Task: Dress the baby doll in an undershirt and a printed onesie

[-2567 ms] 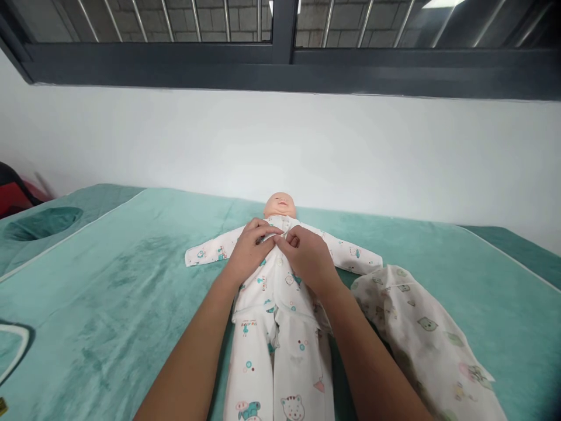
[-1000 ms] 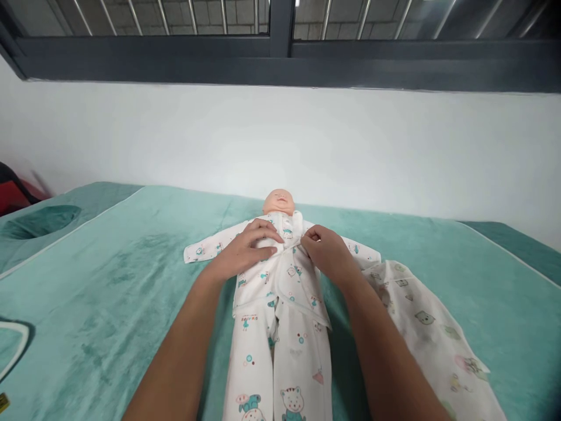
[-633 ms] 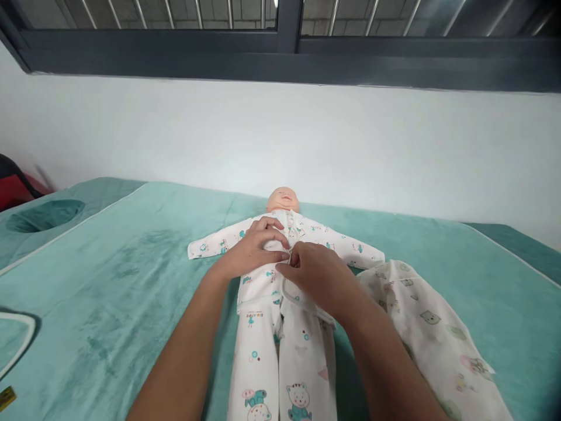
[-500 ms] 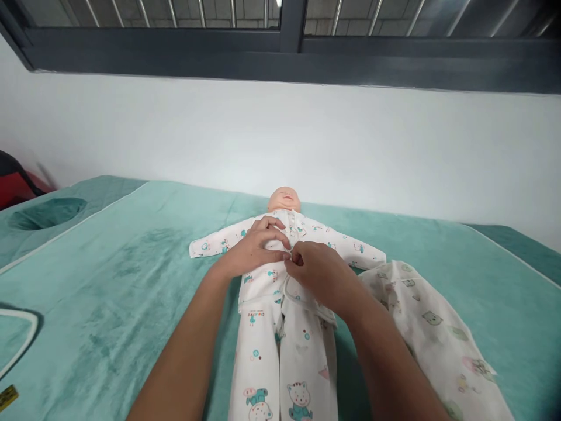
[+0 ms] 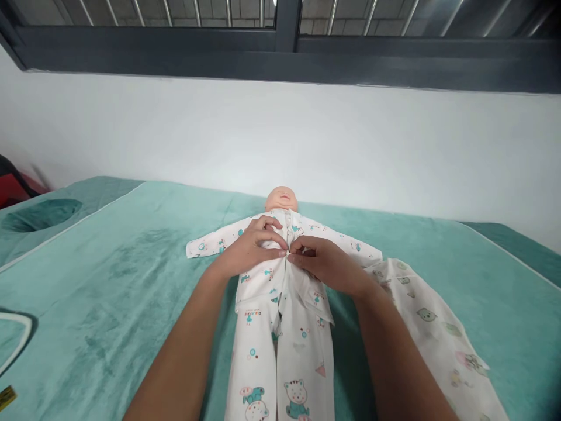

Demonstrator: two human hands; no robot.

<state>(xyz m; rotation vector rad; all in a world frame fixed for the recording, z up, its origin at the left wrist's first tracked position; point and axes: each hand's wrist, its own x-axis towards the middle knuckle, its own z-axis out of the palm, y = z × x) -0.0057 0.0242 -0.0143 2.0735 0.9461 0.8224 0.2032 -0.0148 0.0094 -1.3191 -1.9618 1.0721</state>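
A baby doll lies on its back, its head toward the wall. It wears a white printed baby shirt, sleeves spread out to both sides, and matching printed trousers. My left hand rests on the shirt's chest, thumb and fingers curled at the front opening, pinching the cloth edge. Opposite it, my right hand pinches the other edge of the opening with thumb and fingertips. Both hands' fingertips meet at the middle of the front. The small fastening between them is mostly hidden.
A white cloth with animal prints lies right of the doll, under my right forearm. Green covering spreads over the bed, with a hollow at far left. A white curved band lies left. Wall and window frame stand behind.
My right hand has turned and its fingers have opened out slightly at the shirt's front. The right shirt flap now hangs straighter. My left hand stays nearly in place.
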